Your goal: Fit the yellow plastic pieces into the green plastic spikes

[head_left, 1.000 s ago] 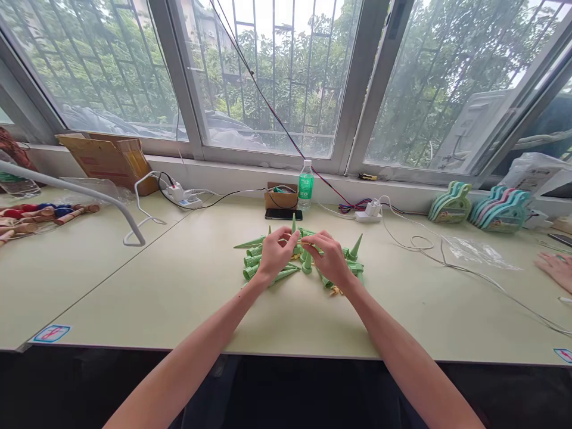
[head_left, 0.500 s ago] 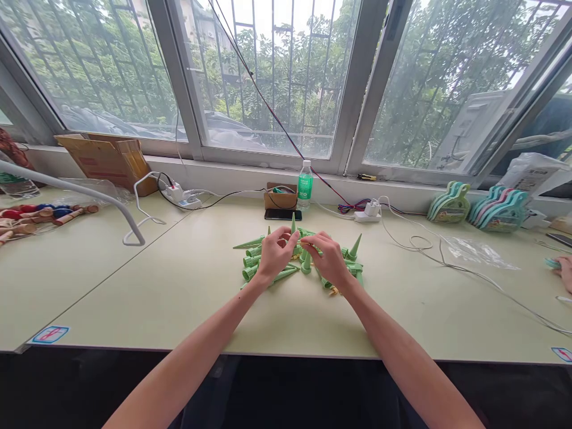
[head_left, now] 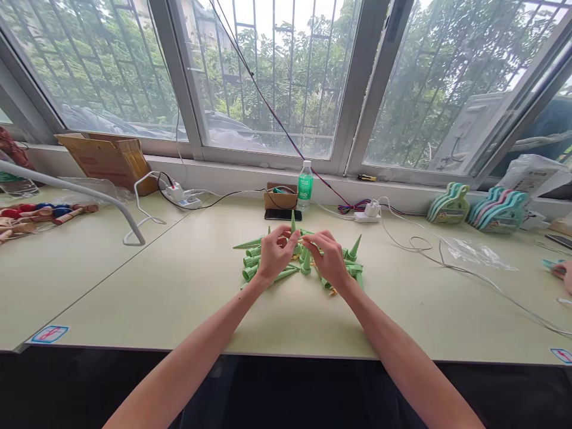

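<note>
One head-worn camera looks from the near side of the counter point(head_left: 179, 304), above its surface, facing forward and tilted down. The left hand point(head_left: 274, 255) and right hand point(head_left: 329, 257), over the counter's middle, lie at near range. The wide field includes windows point(head_left: 268, 89) beyond the counter.

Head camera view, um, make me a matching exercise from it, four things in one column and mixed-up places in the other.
Things:
1. Green cones
2. White-capped bottle
3. Black phone
4. Large cardboard box

Places:
A. Lying flat in front of the small cardboard box
B. Below the left window
C. Clustered around the left hand and right hand
D. Upright, just right of the small cardboard box

Pairs: 1-C, 2-D, 3-A, 4-B
</note>
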